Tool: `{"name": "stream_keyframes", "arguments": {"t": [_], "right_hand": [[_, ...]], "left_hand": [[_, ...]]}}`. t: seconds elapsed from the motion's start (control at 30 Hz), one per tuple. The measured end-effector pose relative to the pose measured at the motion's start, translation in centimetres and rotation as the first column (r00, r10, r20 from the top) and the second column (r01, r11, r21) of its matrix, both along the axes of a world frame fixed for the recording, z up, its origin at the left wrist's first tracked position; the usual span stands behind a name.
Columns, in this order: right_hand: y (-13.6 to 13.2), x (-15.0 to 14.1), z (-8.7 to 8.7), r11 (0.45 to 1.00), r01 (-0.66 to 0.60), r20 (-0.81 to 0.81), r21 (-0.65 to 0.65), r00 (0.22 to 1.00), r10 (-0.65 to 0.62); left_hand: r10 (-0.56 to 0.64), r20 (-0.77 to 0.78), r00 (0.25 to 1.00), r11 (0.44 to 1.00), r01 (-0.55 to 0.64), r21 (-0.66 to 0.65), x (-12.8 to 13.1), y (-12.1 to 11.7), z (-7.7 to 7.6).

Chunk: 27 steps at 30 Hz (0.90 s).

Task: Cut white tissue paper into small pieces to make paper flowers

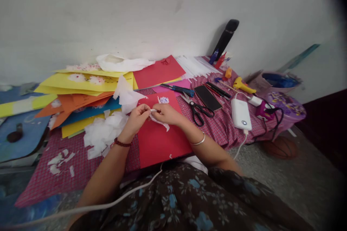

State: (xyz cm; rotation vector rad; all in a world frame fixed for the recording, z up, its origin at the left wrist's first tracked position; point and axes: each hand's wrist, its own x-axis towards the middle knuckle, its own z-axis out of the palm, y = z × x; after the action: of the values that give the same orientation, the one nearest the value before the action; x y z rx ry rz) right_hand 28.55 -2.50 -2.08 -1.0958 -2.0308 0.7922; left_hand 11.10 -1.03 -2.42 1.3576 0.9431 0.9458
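Observation:
Both hands meet over a red paper sheet (164,144) near the table's front edge. My left hand (140,115) pinches one end of a white tissue paper strip (159,122). The fingers of my right hand (166,113) are closed on the same strip, which hangs down below them. Just beyond the hands, a small white flower with purple marks (163,100) lies on the red sheet. Loose white tissue pieces (105,133) are heaped beside my left wrist, and a larger torn tissue (127,94) lies behind it. Black-handled scissors (199,112) rest right of the sheet.
Stacked yellow paper (89,86) and orange paper (73,104) lie at left. To the right are a phone (208,97), a cutter knife (179,89), a yellow glue gun (244,86) and a white power bank (241,113). A white cable (108,205) crosses in front of my lap.

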Motion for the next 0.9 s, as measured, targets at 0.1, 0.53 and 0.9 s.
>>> {"name": "stream_keyframes", "arguments": {"t": [0.1,0.53,0.9], "right_hand": [[0.1,0.3,0.0,0.998,0.034,-0.083,-0.056,0.996,-0.039],[0.1,0.3,0.0,0.991,0.019,-0.187,-0.132,0.981,-0.044],[0.2,0.3,-0.3,0.994,0.001,-0.230,-0.112,0.973,-0.027]], "left_hand": [[-0.007,0.044,0.999,0.999,0.008,-0.042,0.0,0.0,0.1],[-0.068,0.101,0.993,0.992,0.078,-0.102,0.0,-0.7,1.1],[-0.054,0.170,0.984,0.975,0.089,-0.205,-0.1,-0.7,1.5]]}}
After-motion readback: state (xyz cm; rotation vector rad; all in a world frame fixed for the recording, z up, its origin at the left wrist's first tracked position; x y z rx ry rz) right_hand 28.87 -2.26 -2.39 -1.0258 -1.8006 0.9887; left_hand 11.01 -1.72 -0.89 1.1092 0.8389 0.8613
